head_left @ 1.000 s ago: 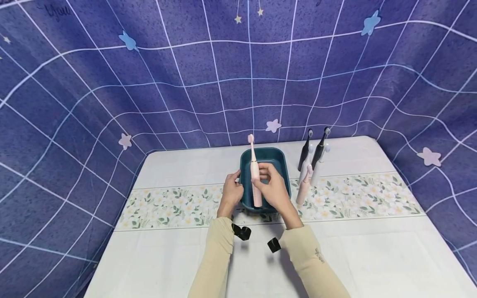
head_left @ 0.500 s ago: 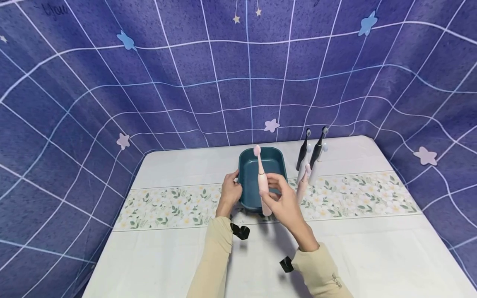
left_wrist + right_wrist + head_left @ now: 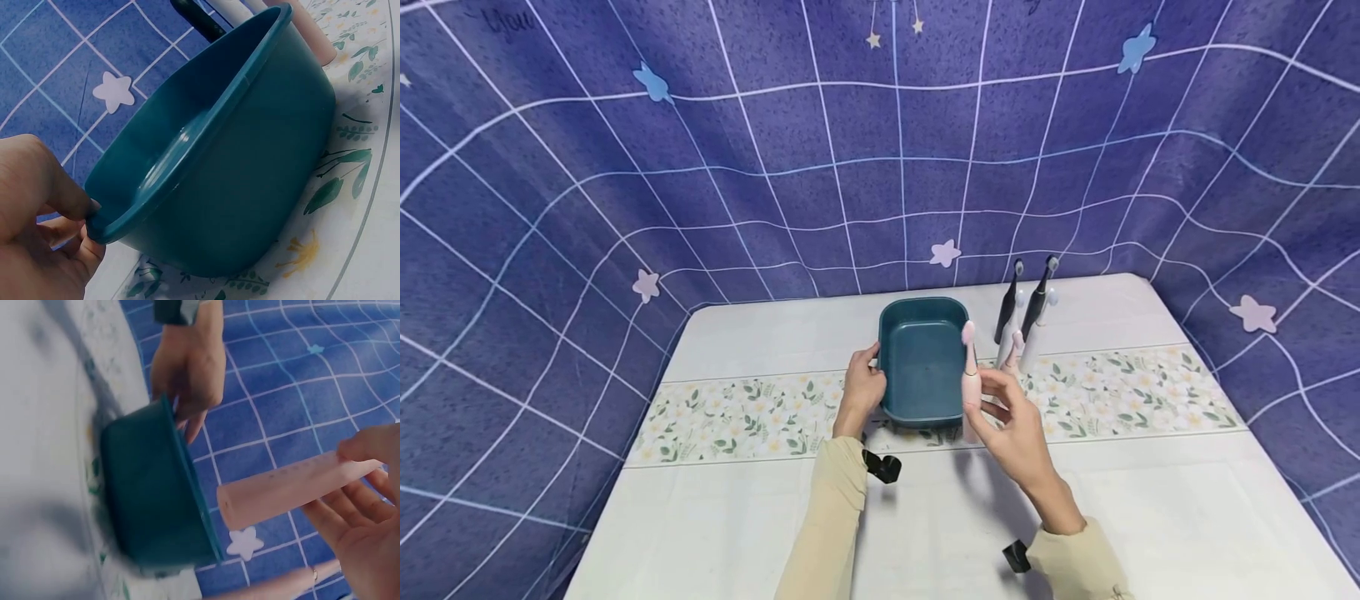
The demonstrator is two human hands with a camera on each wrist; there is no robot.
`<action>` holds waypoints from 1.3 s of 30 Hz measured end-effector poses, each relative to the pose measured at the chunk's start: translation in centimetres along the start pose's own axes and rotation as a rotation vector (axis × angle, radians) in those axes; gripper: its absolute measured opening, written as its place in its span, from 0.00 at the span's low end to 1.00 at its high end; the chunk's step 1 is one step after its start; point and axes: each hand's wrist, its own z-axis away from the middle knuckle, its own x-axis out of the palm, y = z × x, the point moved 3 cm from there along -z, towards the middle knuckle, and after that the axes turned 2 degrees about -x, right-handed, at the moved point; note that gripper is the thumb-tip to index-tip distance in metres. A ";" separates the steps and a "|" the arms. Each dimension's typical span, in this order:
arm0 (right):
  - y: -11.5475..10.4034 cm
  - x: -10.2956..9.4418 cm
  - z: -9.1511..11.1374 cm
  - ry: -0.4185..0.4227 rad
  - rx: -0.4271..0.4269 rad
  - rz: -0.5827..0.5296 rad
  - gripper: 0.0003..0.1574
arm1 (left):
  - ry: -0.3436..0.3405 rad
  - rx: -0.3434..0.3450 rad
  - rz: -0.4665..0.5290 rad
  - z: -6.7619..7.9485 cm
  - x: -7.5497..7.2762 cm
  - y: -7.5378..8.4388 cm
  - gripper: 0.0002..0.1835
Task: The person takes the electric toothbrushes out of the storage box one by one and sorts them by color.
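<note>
Left hand (image 3: 862,390) gripped the left rim of the teal tub (image 3: 922,360), thumb over the edge, fingers curled outside; tub sat flat on the desk (image 3: 775,517), on the floral band. Left wrist view showed the tub interior bare as far as visible.

Right hand (image 3: 1017,421) held a pink toothbrush (image 3: 969,367) roughly upright, head up, just right of the tub's right wall and outside it. Grip clamped on the lower handle between thumb and fingers; right wrist view showed the handle's butt end free and off the desk.

Far right of the tub: a cluster of standing toothbrushes, two black (image 3: 1027,300), with pale ones (image 3: 1017,346) nearer. The pink one in hand was near this cluster, apart from it.

Judgement: brush was out of the tub and on the cluster's side, not set down. Standing it on the desk and letting go remained.
</note>
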 end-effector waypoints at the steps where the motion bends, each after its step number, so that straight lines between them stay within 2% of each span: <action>1: 0.1 -0.3 0.1 0.003 -0.004 -0.008 0.32 | 0.003 -0.001 0.003 0.0 0.0 0.0 0.30; 12: 1.0 -3.6 1.0 0.092 -0.055 -0.098 0.34 | -0.020 -0.010 0.032 0.0 0.0 -0.1 0.31; 22: 2.0 -6.8 -0.2 0.125 -0.095 -0.035 0.33 | -0.021 -0.011 0.031 0.0 0.0 -0.1 0.31; 26: 2.2 -7.2 -0.7 0.128 -0.090 0.008 0.31 | -0.027 -0.014 0.032 0.2 -0.1 0.0 0.31; 32: 4.2 -7.2 -1.4 0.140 -0.054 0.017 0.30 | -0.014 -0.005 0.026 0.0 -0.1 0.0 0.31; 39: 6.2 -7.1 -1.9 0.116 0.024 0.053 0.29 | -0.013 -0.002 0.014 0.0 0.0 0.0 0.31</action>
